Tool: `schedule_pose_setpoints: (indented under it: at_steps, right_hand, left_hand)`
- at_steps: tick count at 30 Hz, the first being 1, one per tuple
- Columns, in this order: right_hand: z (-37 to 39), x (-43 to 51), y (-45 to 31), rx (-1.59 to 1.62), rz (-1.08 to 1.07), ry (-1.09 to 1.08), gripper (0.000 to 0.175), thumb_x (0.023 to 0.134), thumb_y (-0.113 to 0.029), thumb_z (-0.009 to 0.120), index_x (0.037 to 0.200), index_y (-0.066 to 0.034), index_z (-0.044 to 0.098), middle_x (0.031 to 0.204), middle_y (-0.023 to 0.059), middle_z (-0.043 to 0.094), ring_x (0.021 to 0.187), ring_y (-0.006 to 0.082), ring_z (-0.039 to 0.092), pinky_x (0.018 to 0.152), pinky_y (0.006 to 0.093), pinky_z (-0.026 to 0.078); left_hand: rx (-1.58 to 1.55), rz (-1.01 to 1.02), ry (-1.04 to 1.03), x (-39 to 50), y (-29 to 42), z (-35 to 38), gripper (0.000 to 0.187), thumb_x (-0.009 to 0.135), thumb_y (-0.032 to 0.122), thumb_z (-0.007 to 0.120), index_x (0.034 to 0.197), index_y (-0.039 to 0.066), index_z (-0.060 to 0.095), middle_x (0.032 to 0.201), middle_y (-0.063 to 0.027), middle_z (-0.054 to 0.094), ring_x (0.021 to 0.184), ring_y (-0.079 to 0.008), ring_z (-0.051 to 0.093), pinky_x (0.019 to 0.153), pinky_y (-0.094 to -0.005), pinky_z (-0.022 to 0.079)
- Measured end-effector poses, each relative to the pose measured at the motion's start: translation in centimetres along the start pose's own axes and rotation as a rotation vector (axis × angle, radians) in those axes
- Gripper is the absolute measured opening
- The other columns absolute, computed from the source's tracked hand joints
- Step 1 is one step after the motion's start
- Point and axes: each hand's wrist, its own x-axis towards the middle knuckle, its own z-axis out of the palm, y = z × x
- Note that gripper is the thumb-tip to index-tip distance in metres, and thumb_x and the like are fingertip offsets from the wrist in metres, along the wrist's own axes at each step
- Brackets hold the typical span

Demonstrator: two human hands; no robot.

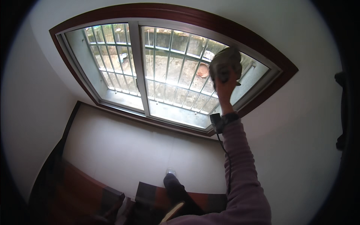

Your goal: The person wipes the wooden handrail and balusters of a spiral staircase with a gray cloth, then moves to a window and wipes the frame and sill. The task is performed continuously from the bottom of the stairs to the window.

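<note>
My right hand (226, 87) is raised to the right part of a sliding window, holding a crumpled dark grey-green cloth (225, 63) over the glass near the upper right of the frame. Whether the cloth touches the pane cannot be told for sure. A black device is strapped at my wrist, and a thin cable runs from it down my sleeve. The window (180, 67) has two panes in a light metal frame with dark red trim (157, 10). My left hand is out of view.
Metal security bars (170, 64) stand outside the glass, with a round reddish-brown dish (202, 70) on the ground beyond. Below the window is a white floor or surface (126, 140). Red, orange and dark striped fabric (81, 180) lies along the lower edge, by my dark-clad leg (180, 191).
</note>
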Motion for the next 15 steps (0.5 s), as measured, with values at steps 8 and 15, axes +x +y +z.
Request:
schedule_pose_setpoints:
  at_steps: [8,15]
  right_hand:
    - [-7.7,-14.4,6.2,-0.545,0.573,-1.061,0.042,0.079,-0.025,0.07,0.12,-0.0154,0.064,0.109,0.0189,0.062,0.105,0.0438,0.061,0.089,0.0498,0.052]
    - [-8.6,-1.5,1.3,-0.09,0.123,-0.206,0.054,0.083,-0.003,0.072,0.134,-0.0027,0.055,0.122,0.014,0.057,0.116,0.0309,0.056,0.102,0.0424,0.044]
  left_hand:
    - [0.448,0.091,-0.142,-0.9,0.3,2.6,0.024,0.091,0.03,0.058,0.079,0.01,0.066,0.077,-0.0068,0.063,0.065,-0.0282,0.06,0.064,-0.0437,0.046]
    - [0.405,-0.303,-0.559,-2.3,-0.1,6.3,0.037,0.093,0.034,0.046,0.092,0.008,0.072,0.102,-0.0145,0.072,0.097,-0.0347,0.068,0.092,-0.0553,0.045]
